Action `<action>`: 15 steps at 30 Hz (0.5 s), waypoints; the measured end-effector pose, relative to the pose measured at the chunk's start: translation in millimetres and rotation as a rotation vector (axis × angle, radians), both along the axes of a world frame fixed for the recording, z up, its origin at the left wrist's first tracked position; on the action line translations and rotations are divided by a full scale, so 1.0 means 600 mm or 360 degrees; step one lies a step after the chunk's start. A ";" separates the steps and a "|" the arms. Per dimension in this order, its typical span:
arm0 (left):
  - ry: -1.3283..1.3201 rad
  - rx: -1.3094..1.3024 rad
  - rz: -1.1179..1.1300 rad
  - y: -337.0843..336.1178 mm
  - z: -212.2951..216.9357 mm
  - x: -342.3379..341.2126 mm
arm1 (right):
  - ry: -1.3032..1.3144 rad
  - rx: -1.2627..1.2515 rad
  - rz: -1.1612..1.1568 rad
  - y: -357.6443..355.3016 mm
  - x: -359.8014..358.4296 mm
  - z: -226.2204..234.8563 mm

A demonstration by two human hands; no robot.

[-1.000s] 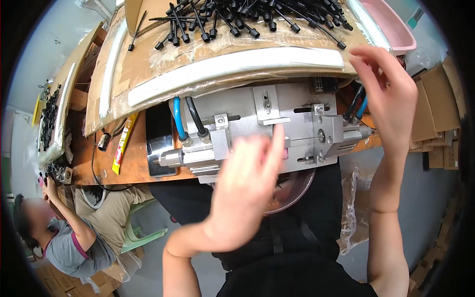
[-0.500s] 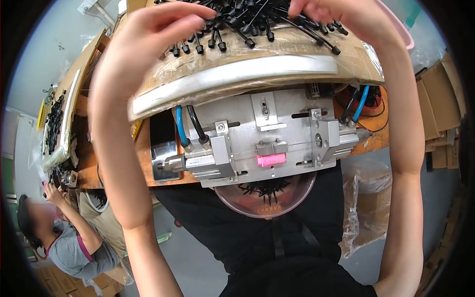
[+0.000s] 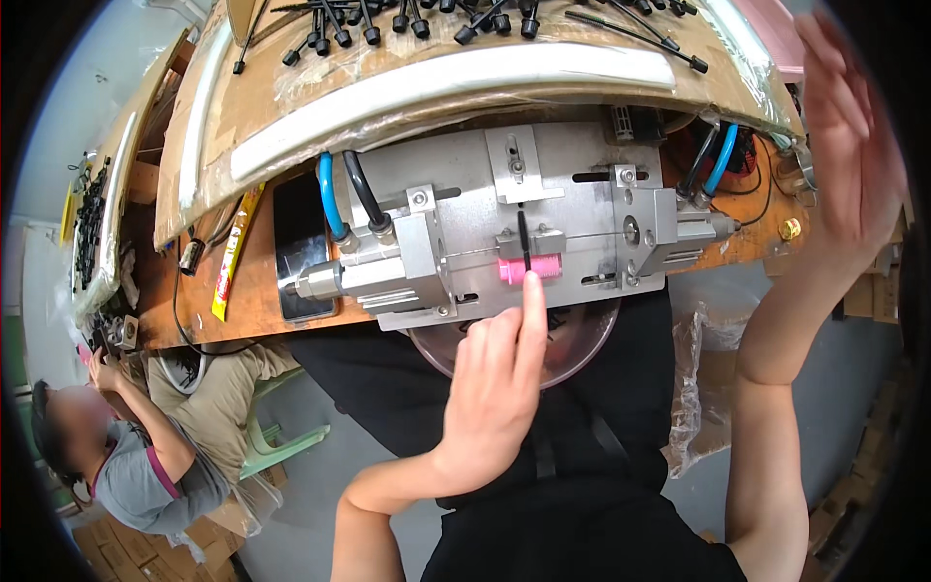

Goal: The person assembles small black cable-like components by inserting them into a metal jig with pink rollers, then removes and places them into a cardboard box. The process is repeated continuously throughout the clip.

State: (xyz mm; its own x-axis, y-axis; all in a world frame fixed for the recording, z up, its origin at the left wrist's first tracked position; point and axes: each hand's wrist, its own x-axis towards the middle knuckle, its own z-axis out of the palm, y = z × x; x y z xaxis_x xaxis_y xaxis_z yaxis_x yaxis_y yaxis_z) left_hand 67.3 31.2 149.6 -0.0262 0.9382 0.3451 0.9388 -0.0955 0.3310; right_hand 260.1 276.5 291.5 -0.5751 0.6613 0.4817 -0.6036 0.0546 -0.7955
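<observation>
My left hand (image 3: 490,398) is over the near edge of a metal fixture (image 3: 582,218). Its index fingertip is on the near end of a thin black rod (image 3: 525,231); the thumb is hidden, the other fingers are bent. The rod lies lengthwise over the middle of the plate, across a pink block (image 3: 549,267) and a small metal bracket. Raised at the far right, my right hand (image 3: 849,145) is open and a little blurred, fingers stretched, with nothing visible in it.
Several black rods with knobbed ends (image 3: 465,24) lie on cardboard (image 3: 388,116) behind the fixture. Air cylinders with blue and black hoses flank the plate. A clear bowl (image 3: 582,359) sits below its front edge. A phone (image 3: 301,252) lies left; a co-worker (image 3: 145,456) sits farther left.
Both hands have left the rod pile. My left hand has come down to the fixture, where a black rod now lies over the pink block. My right hand has swung out right.
</observation>
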 end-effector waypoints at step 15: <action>-0.0034 -0.0304 -0.0069 0.013 0.018 -0.007 | -0.0986 0.1114 -0.0832 -0.240 -0.049 -0.190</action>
